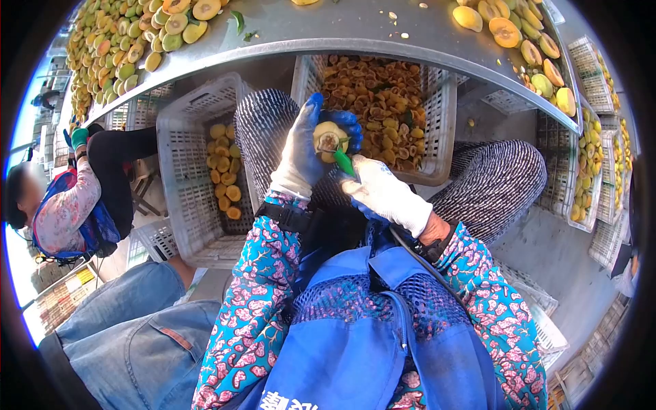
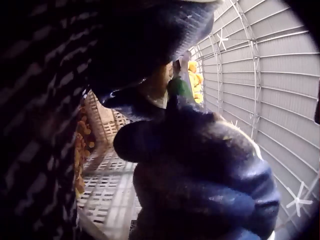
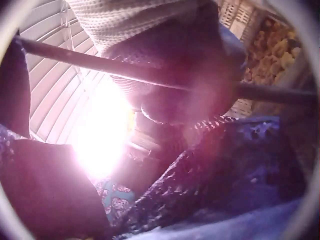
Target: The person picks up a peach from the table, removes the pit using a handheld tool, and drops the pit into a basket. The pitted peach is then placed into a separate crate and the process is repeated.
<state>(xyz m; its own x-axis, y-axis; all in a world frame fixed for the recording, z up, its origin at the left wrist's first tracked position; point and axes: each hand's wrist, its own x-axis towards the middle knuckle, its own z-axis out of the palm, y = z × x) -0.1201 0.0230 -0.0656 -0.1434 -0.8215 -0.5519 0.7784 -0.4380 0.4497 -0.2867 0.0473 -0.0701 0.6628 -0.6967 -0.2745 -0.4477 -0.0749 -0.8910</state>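
Before my knees in the head view, my gloved left hand (image 1: pixel 303 147) holds a pale yellow fruit half (image 1: pixel 329 137), cut face up, with a reddish-brown hollow at its middle. The blue thumb and fingers wrap around its sides. My right hand (image 1: pixel 388 193), also gloved, grips a tool by its green handle (image 1: pixel 344 162). The tool's tip meets the hollow of the fruit, and its working end is mostly hidden. In the left wrist view, the right hand's dark blue fingers (image 2: pixel 195 197) curl below the green handle (image 2: pixel 179 89). Glare and shadow obscure much of the right wrist view.
A metal table (image 1: pixel 273 58) with heaps of halved fruit spans the far side. Beneath it stands a crate (image 1: pixel 443 130) of fruit pieces, beside another crate (image 1: pixel 179 164) with fruit halves. Stacked crates (image 1: pixel 594 191) line the right. Another person (image 1: pixel 72 205) sits at left.
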